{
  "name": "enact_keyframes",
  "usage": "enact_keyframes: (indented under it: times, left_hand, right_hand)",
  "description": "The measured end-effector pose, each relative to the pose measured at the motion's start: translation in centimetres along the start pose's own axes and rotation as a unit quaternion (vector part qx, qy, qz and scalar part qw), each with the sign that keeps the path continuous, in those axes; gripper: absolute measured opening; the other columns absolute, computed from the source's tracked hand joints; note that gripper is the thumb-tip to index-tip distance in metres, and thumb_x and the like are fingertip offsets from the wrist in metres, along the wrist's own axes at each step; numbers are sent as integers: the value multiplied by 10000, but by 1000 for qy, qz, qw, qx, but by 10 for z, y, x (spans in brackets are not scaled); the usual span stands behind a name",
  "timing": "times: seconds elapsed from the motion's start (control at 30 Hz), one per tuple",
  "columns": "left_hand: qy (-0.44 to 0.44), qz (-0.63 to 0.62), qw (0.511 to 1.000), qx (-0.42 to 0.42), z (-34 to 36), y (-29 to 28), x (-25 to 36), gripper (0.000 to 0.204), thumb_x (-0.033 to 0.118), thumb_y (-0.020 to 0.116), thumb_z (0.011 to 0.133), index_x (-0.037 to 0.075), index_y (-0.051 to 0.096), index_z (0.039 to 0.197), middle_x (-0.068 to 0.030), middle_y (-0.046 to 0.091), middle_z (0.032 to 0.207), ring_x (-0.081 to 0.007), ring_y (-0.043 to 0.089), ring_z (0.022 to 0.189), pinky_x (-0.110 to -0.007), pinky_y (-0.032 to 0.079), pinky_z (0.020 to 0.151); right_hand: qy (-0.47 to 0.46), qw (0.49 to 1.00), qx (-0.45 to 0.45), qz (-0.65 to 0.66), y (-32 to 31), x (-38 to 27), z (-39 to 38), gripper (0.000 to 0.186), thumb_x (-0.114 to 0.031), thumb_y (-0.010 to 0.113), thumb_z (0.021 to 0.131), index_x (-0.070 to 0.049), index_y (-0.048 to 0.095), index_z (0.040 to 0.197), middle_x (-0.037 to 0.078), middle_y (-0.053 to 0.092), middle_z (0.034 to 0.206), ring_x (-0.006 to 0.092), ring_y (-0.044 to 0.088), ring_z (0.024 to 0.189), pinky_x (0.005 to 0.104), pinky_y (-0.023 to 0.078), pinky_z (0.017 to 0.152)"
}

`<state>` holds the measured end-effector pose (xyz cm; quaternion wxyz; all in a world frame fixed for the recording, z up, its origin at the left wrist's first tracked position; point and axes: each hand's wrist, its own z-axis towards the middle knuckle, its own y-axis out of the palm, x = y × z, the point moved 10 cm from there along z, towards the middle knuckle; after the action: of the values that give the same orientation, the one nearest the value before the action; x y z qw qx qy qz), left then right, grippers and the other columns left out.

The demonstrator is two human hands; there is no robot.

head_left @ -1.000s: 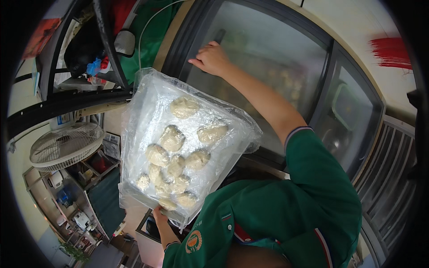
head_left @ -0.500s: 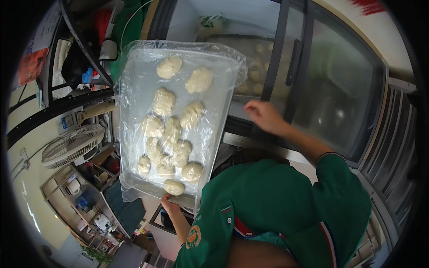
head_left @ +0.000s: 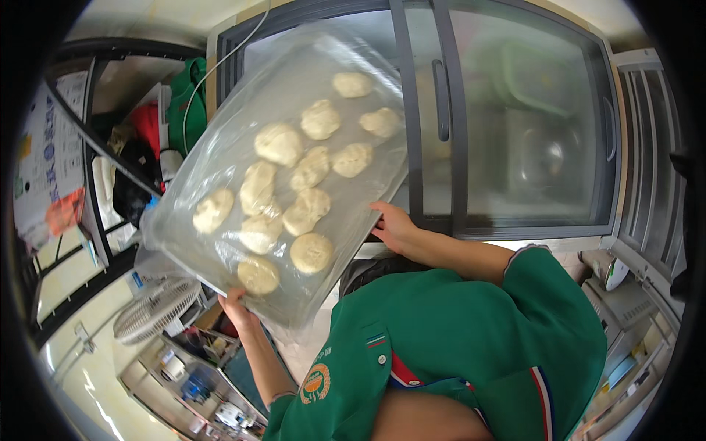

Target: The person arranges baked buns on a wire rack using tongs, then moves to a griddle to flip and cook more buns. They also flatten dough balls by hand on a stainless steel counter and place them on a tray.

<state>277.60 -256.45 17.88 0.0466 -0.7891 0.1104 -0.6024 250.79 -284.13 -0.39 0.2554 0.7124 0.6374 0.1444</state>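
A metal tray (head_left: 207, 285) in a loose clear plastic bag (head_left: 220, 140) is tilted in front of me. Several pale, rounded dough pieces (head_left: 309, 209) lie spread over it, under the film. My left hand (head_left: 237, 307) is closed on the tray's near left edge, thumb on the upper side. Around the right edge my right hand (head_left: 394, 227) is closed too, with its fingers partly hidden beneath. The far end of the tray overlaps the left part of a chest freezer (head_left: 412, 88) and hides most of its opening.
The freezer's sliding glass lid (head_left: 522, 147) with its dark frame covers the right part. A white fan (head_left: 156, 310) stands at the left, below a dark metal rack (head_left: 95, 132) holding bags and boxes. Metal slats (head_left: 654, 162) rise at the far right.
My right hand, free above the freezer edge before, now grips the tray. The tray has turned clockwise and reaches over the freezer. The dough pieces look more spread out.
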Motion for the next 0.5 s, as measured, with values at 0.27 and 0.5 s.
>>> enact_keyframes:
  times: [0.27,0.5]
  left_hand:
    - [-98,74,937,-327,162,280,-54,552,-22,549,660,-19,520,1211,-94,634,1049,-204,608,895,-327,503,764]
    - [-156,146,860,-464,233,452,-188,535,-20,546,624,-40,559,1159,-122,628,958,-242,600,837,-339,499,737]
  right_hand:
    - [-119,950,200,209,-59,-18,80,345,-273,592,903,-17,529,1125,126,576,1141,275,546,1123,455,413,1024]
    - [-140,897,251,335,-111,-26,177,374,-338,631,902,-85,538,1162,86,576,1124,233,558,1080,446,452,956]
